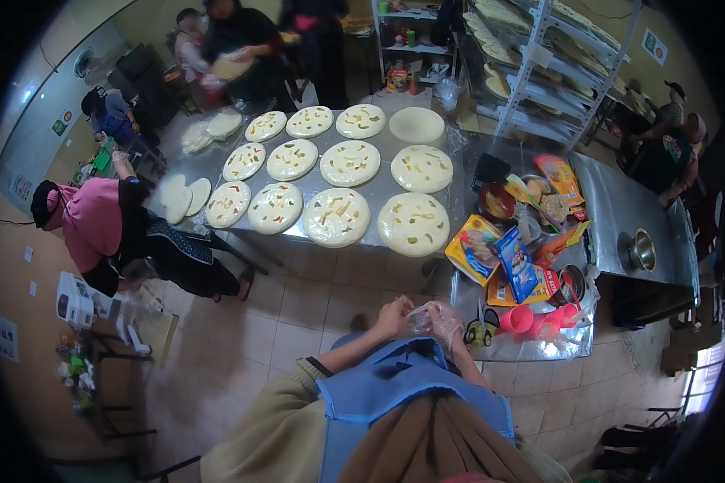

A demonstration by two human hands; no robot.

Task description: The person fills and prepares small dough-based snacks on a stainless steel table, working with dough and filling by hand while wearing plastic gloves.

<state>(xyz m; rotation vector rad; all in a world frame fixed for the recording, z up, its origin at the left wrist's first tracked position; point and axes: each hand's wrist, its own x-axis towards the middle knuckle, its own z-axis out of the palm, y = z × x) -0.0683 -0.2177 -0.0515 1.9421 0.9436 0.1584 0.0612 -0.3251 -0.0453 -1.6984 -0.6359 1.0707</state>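
Observation:
My left hand (393, 317) is bare, with a dark band at the wrist, and its fingers are closed on crumpled clear plastic (419, 319) that looks like a disposable glove. Clear film also covers my right hand (443, 324), whose curled fingers meet the same plastic. Both hands are close together in front of my blue apron (403, 374). To the right of them, yellow-and-black scissors (481, 328) lie on the metal table's corner, near a pink cup (516, 319).
Round dough discs (336, 216) with colourful toppings stand in rows on a metal table; one disc (416, 125) is plain. Food packets (515, 262) crowd the right table. A tray rack (532, 72) stands behind. A person in pink (97, 217) is at left; others work farther back.

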